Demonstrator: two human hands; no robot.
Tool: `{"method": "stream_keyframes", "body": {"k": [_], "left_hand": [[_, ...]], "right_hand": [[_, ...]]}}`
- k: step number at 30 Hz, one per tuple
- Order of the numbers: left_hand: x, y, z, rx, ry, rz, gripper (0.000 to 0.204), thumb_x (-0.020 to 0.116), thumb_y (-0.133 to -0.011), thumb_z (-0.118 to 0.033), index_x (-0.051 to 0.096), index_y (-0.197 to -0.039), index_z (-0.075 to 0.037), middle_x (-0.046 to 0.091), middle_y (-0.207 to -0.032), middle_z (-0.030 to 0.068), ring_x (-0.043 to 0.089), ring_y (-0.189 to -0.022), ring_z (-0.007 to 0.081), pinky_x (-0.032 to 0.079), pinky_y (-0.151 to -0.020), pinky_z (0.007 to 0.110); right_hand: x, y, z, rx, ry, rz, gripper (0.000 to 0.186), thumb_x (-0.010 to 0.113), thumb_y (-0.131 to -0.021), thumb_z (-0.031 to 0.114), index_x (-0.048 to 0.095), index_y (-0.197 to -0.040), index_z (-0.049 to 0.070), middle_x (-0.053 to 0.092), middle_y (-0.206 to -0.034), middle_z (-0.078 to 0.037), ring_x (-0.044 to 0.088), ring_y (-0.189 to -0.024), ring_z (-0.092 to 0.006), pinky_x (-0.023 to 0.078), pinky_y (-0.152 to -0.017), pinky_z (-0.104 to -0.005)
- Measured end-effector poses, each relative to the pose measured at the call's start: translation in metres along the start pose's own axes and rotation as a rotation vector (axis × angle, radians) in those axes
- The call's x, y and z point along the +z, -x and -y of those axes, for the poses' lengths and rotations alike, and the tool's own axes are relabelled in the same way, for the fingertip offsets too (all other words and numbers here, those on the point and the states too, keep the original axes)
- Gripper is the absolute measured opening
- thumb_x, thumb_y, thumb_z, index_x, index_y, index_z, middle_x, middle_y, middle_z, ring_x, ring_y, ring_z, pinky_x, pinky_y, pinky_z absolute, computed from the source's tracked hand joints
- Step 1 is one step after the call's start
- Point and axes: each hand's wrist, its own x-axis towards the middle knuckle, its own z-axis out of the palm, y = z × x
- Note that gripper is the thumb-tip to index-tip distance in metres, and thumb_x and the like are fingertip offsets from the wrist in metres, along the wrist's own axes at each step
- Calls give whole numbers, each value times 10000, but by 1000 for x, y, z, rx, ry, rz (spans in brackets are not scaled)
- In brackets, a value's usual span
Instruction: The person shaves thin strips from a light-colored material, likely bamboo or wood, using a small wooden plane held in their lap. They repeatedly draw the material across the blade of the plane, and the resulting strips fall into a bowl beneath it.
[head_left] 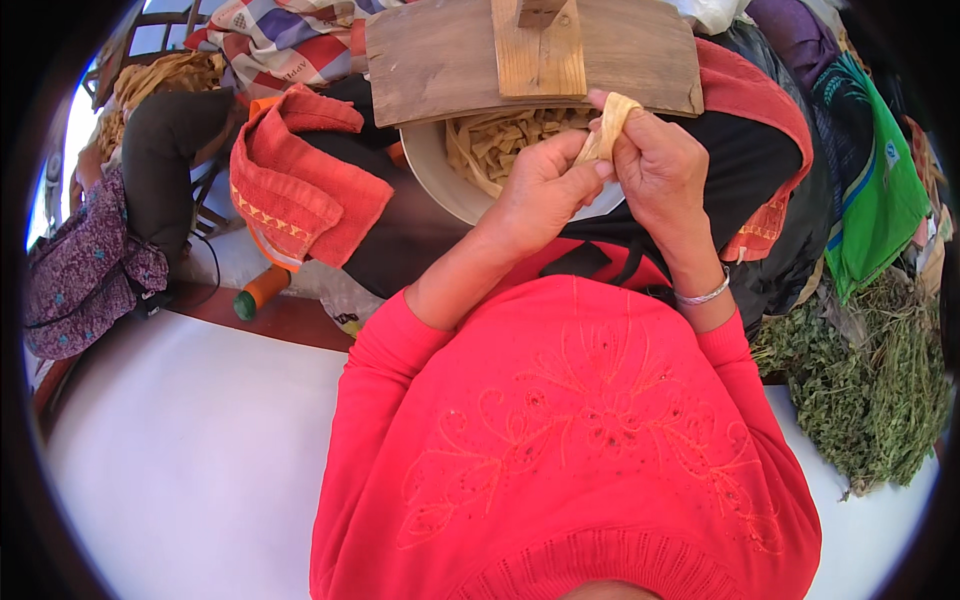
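My left hand (552, 180) pinches the lower end of a pale tan flat strip (610, 128), its fingers closed. My right hand (660, 165) grips the same strip higher up, where it is bent over near the fingertips. Both hands are over a white bowl (430, 160) holding loose tan strips and small flat pieces (505, 135). A wooden board (430, 65) with a narrower upright-grained block (540, 60) on it lies across the back of the bowl.
Red towels (310, 180) lie left and right on dark cloth. An orange tube with a green cap (262, 290), a dark cushion (165, 150) and a purple patterned cloth (85, 260) are leftward. Green fabric (865, 210) and dried plants (860, 380) are rightward. A white surface (180, 450) spans below.
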Motion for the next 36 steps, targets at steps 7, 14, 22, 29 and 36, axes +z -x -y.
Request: {"method": "stream_keyframes", "body": {"k": [7,14,22,29,36], "left_hand": [[-15,6,12,-301,225,-31,72,572,-935,-132,588,-956,-66,473,-677,-50,369,-510,32,306,-444,197],[-27,5,19,529,-1339,-269,125,625,-832,-46,622,-955,-20,625,-794,53,597,-706,223,470,-614,325],[-33,-4,29,736,-1084,-232,337,643,-788,-9,605,-1123,-13,605,-1101,158,592,-970,323,478,-817,344],[-10,-5,2,540,-1003,-265,226,584,-862,-81,585,-1059,29,604,-990,144,592,-920,264,477,-805,348],[-10,-27,7,150,-178,-251,194,486,-967,-222,584,-947,-55,505,-667,-29,376,-508,25,281,-439,185]], "right_hand": [[12,13,-8,-51,100,136,101,649,-784,164,571,-753,109,555,-706,-31,581,-613,-238,434,-524,-348],[22,33,-19,391,-221,432,219,625,-883,255,608,-764,72,617,-732,-17,604,-662,-221,446,-575,-311],[32,34,-23,1110,-1591,549,252,559,-941,200,672,-920,-25,637,-985,-28,582,-885,-103,470,-763,-254],[34,24,-22,412,-706,299,114,574,-830,4,669,-886,-24,586,-1141,-85,577,-947,-182,453,-841,-285],[17,6,-5,301,-593,-2,62,613,-821,12,662,-830,-25,591,-1042,-93,562,-969,-185,451,-795,-266]]}}
